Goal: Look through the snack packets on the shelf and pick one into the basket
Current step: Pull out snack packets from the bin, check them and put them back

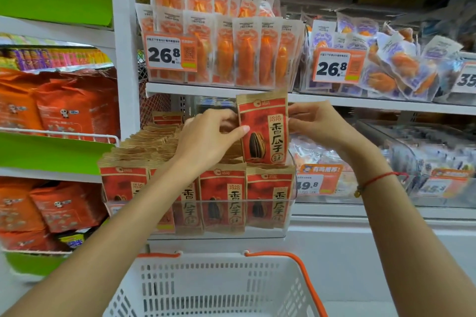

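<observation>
White metal shop shelving (219, 89) fills the view, with price tags reading 26.8 clipped to the upper tier under rows of clear orange-filled snack packets (247, 54). On the left, green shelves carry orange foil bags (74, 108). The tier below holds a clear plastic bin (226, 216) packed with upright red and brown paper sunflower-seed packets (222, 195). One identical red and brown seed packet (264, 128) is lifted upright above that bin, its face showing a striped black seed and large dark characters. The left hand (208, 136) pinches its left edge with thumb across the front; the right hand (316, 123) appears to grip the right edge, fingers partly hidden behind. Below stands a white slotted plastic basket (211, 288) with orange handles.
</observation>
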The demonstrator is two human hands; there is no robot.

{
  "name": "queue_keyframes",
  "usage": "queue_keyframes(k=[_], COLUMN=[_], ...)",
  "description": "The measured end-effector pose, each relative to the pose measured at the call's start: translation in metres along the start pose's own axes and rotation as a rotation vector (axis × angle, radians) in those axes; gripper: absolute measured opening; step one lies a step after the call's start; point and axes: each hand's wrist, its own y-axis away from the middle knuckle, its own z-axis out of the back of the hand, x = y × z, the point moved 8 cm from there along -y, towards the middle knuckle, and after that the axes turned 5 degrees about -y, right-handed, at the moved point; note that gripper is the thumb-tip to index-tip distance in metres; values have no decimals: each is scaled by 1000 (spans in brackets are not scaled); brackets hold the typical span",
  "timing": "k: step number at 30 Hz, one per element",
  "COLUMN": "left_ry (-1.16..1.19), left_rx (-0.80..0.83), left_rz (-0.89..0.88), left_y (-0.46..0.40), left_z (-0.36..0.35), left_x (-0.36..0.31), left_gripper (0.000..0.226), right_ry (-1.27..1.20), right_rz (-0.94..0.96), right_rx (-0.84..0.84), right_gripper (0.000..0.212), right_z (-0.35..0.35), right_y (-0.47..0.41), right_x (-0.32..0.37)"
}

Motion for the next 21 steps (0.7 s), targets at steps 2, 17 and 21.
queue_keyframes(k=[2,17,21], left_ry=[-39,-145,-301], left_rx=[49,66,138], left_rz=[0,-68,-105], left_y=[1,10,15], left_z=[-10,-27,-34], left_x=[2,-4,-7], left_gripper=[34,22,31], right_ry=[9,159,211], right_rz=[-54,-92,-94], right_rx=[5,98,135], right_gripper=[21,19,12], right_z=[-1,-12,-15], right_y=[-1,10,9], right_x=[-7,-45,-46])
